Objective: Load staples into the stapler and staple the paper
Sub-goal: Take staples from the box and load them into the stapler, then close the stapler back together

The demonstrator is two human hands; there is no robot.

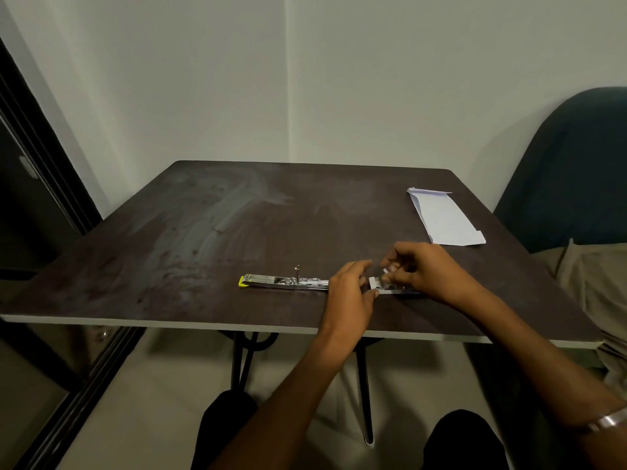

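Loading step: stapler point(283, 281) lies opened flat on the bench point(203, 232). Left hand point(349, 293) pinches a small box point(381, 287); right hand point(420, 269) curls over it, contents unclear. Next, seat staples. Paper point(444, 218) waits far right.

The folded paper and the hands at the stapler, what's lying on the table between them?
Nothing: the head view shows bare table between the folded paper and the right hand.
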